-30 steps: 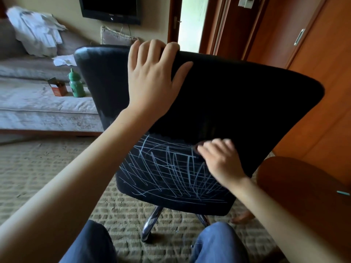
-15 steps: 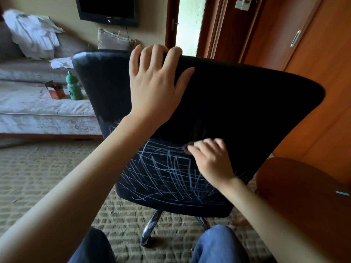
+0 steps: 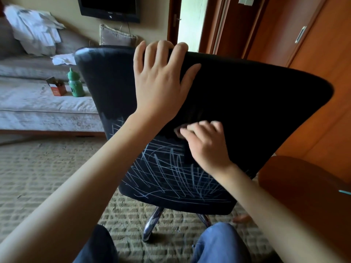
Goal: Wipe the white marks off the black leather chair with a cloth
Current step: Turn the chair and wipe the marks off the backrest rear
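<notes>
Head-worn camera looks forward-down, close behind chair (image 3: 247, 95).

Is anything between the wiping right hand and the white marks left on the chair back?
Nothing visible. The right hand presses the cloth on the chair, and the white marks begin directly below it. The left hand grips the top edge, clear of them.

The right hand (image 3: 207, 147), holding the cloth (image 3: 179, 130) against the chair back (image 3: 256, 103), has slid slightly up and to the left along the upper edge of the white marks (image 3: 171, 177). Its fingers are now motion-blurred.
</notes>
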The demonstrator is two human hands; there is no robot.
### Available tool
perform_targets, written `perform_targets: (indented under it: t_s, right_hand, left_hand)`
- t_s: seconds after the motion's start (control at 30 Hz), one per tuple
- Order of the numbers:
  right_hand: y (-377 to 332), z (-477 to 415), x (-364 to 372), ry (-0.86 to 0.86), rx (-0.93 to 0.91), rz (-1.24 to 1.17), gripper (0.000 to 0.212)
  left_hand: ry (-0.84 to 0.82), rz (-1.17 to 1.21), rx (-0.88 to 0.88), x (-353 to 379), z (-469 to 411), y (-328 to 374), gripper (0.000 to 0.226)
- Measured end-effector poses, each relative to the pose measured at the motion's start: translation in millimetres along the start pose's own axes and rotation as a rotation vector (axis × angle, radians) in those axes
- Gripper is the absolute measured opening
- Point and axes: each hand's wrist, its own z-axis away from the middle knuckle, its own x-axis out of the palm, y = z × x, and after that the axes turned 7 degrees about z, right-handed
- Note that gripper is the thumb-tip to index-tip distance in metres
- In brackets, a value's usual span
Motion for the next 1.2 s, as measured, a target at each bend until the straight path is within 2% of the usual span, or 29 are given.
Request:
perform_targets:
  t_s: [0.03, 0.1, 0.17, 0.23, 0.3, 0.43, 0.53, 0.6, 0.67, 0.73, 0.8, 0.87, 0.93, 1.0, 1.07, 1.2]
  right_hand:
    - [3, -14, -2, 0.053, 0.019, 0.025, 0.03]
    - [-2, -10, 5, 0.029, -0.003, 0.043, 0.024]
    - [-14, 25, 22, -0.096, -0.108, 0.032, 0.015]
    - [-25, 61, 33, -0.278, -0.252, 0.072, 0.019]
    - [-29, 67, 36, -0.342, -0.3, 0.079, 0.022]
    - [-16, 7, 10, -0.096, -0.106, 0.038, 0.017]
    - [-4, -22, -1, 0.049, -0.003, 0.07, 0.025]
    - [-14, 8, 13, -0.056, -0.065, 0.079, 0.015]
    - [-27, 59, 29, -0.249, -0.2, 0.113, 0.019]
    - [-28, 85, 34, -0.367, -0.224, 0.113, 0.025]
    - [-20, 77, 28, -0.296, -0.169, 0.089, 0.022]
    - [-10, 43, 14, -0.135, -0.064, 0.063, 0.018]
    - [-1, 4, 3, 0.047, 0.021, 0.047, 0.035]
    - [1, -4, 8, 0.091, 0.024, 0.054, 0.028]
    - [-10, 23, 25, -0.01, -0.049, 0.045, 0.013]
    - [-31, 78, 45, -0.268, -0.27, 0.058, 0.021]
  left_hand:
    - [0.007, -0.004, 0.001, 1, -1, 0, 0.045]
    - [0.007, 0.003, -0.004, 1, -1, 1, 0.044]
    - [-0.001, 0.012, -0.002, 0, -2, 1, 0.044]
    - [-0.019, 0.024, 0.006, -1, -1, 1, 0.044]
    - [-0.021, 0.015, 0.016, -1, -1, 0, 0.044]
    - [0.018, -0.01, 0.035, -1, -3, 1, 0.043]
    - [0.049, -0.015, 0.041, 2, -6, 6, 0.043]
    - [0.04, -0.014, 0.041, 4, -7, 9, 0.043]
    - [0.036, -0.005, 0.036, 4, -8, 15, 0.043]
    - [0.028, 0.005, 0.08, 3, -7, 19, 0.043]
    - [-0.005, 0.05, 0.176, 0, -4, 13, 0.044]
    - [-0.031, 0.09, 0.197, -8, -4, -5, 0.05]
    - [-0.011, 0.096, 0.046, -18, -7, -30, 0.058]
    - [-0.002, 0.106, -0.093, -26, -9, -53, 0.062]
    - [-0.014, 0.139, -0.119, -28, -8, -64, 0.061]
    - [0.008, 0.168, -0.111, -27, -5, -63, 0.056]
